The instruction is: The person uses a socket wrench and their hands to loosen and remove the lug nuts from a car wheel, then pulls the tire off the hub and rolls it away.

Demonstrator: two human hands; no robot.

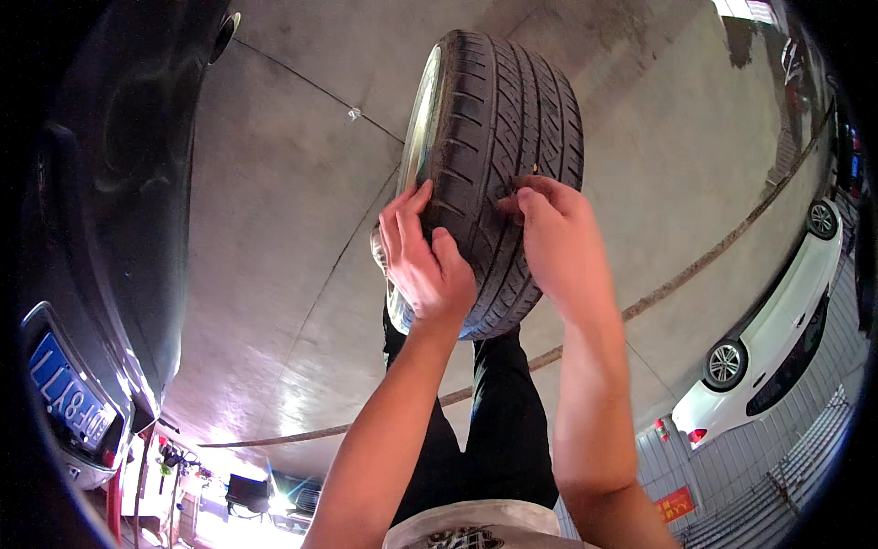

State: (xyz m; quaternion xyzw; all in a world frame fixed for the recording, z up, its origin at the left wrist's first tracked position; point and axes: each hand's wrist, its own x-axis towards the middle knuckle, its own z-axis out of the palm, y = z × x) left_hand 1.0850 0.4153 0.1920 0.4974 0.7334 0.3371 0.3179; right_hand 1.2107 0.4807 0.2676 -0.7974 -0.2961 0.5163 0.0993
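A black car tyre (489,101) on a silver wheel rim (422,123) stands upright in front of my legs, its grooved tread facing me. My left hand (425,261) grips its left edge, with the fingers along the sidewall and the thumb over the tread. On the tread's right half, the fingers of my right hand (553,215) are pinched together. What they hold, if anything, is too small to make out. A tiny tan speck (535,168) shows just above these fingers.
A dark car (119,183) stands close on the left. Smooth grey concrete floor (283,165) surrounds the tyre, with a small whitish scrap (354,113) lying on it. A brown strip (677,284) crosses the floor behind my legs. Farther right is a white car (777,339).
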